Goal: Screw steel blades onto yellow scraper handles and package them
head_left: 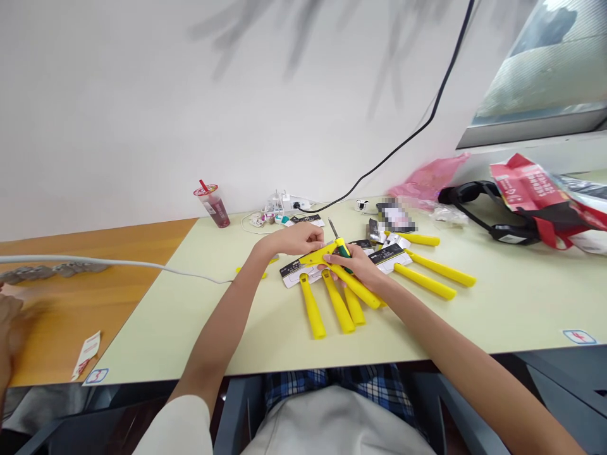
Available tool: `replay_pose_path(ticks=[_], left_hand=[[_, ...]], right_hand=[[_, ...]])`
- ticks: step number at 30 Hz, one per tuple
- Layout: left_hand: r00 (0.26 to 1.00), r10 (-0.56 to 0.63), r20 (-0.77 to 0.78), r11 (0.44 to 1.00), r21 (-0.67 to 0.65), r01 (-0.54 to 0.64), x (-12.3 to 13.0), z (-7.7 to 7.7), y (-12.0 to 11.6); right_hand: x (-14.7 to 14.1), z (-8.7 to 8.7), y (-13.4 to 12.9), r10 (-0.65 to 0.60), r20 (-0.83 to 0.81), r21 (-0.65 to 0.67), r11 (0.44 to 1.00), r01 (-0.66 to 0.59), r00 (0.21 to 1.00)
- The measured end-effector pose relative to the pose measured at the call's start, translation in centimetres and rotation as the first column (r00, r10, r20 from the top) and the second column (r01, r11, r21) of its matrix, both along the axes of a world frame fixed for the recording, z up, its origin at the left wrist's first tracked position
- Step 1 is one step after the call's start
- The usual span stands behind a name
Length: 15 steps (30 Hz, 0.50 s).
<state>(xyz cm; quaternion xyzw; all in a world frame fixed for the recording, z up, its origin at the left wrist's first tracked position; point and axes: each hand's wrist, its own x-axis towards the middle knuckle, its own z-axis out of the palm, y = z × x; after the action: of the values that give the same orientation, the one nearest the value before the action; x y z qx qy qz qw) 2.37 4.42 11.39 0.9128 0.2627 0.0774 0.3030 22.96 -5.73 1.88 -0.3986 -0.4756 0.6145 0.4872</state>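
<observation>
My right hand (359, 264) is closed around a yellow plastic tool (318, 254) with a flat, wedge-shaped head and a long handle. The same hand also holds a screwdriver (342, 248) with a green and yellow grip, its shaft pointing up. Just above the tool's head, my left hand (298, 239) has its fingers bent in a pinch; whatever they hold is hidden. Below lie several yellow handles (312, 308), partly over black-and-white printed cards (291, 273). More yellow-handled tools (424, 281) rest to the right on another printed card (389, 256).
A drink cup (215, 207) with a red straw stands at the back left. Behind my hands are a power strip (284, 202) and black cable (403, 140). Back right are a phone (396, 217), pink bag (429, 180) and black headset (493, 215). Another person's hand (9, 311) shows far left.
</observation>
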Motion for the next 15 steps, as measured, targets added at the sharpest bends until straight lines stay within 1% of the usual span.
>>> replay_pose_path(ticks=[3,7,12,15], left_hand=[[1.0,0.02,-0.017,0.999,0.027,-0.02,-0.05,0.08,-0.02],[0.998,0.052,0.032,0.998,0.019,-0.053,-0.05,0.31,0.0],[0.996,0.048,0.069,0.997,-0.057,-0.044,0.12,0.62,-0.28],[0.995,0.038,0.095,0.99,-0.136,-0.024,0.16,0.66,-0.34]], right_hand=[[0.05,0.01,0.01,0.01,-0.006,-0.016,1.0,-0.01,1.0],[0.1,0.01,0.1,0.003,-0.004,-0.023,1.0,-0.003,1.0],[0.33,-0.29,0.46,-0.032,0.027,-0.007,0.999,0.032,0.999],[0.52,-0.42,0.71,-0.059,0.06,0.007,0.998,0.059,0.996]])
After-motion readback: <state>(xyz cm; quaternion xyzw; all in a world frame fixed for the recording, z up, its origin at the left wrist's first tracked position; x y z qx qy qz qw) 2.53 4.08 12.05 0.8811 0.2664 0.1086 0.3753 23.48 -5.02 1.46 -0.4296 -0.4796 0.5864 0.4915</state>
